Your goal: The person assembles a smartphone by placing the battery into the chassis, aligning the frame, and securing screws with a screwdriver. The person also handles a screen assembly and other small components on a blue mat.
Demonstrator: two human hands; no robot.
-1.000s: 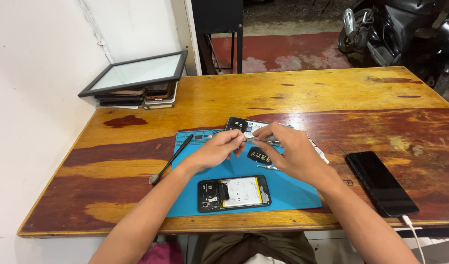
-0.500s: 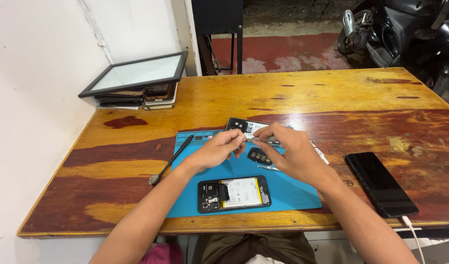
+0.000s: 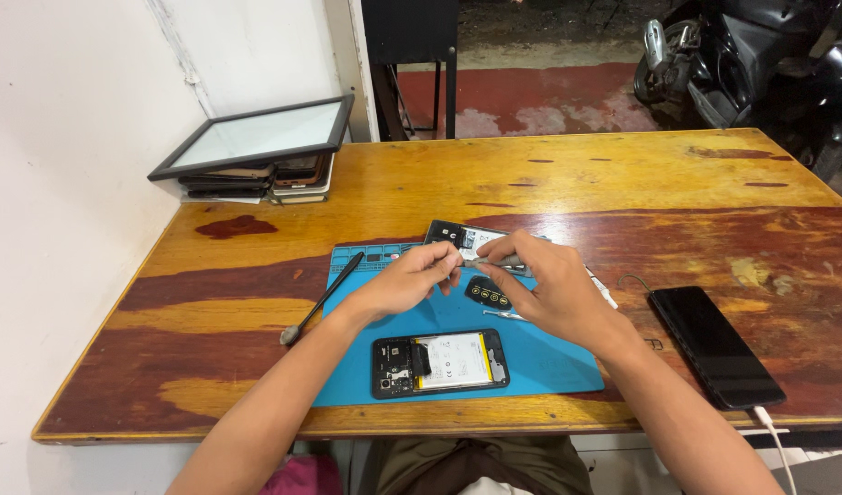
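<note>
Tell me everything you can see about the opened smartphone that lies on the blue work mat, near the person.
The opened black smartphone lies flat on the blue rubber work mat, its long side parallel to the near edge of the wooden table. Its back cover is off: a dark circuit board fills the left end, a large white and yellow battery the middle, and a smaller dark part the right end. No hand touches it; both hands work farther back over the mat.

Stack of tablets/frames (image 3: pixel 256 156) sits at 10 o'clock on wooden table (image 3: pixel 577 174), near wall. Black phone (image 3: pixel 714 344) w/ white cable (image 3: pixel 774 435) lies at 4 o'clock. Parked motorbike (image 3: pixel 760 64) at 1 o'clock, black metal stand (image 3: pixel 416 55) at 12.
</note>
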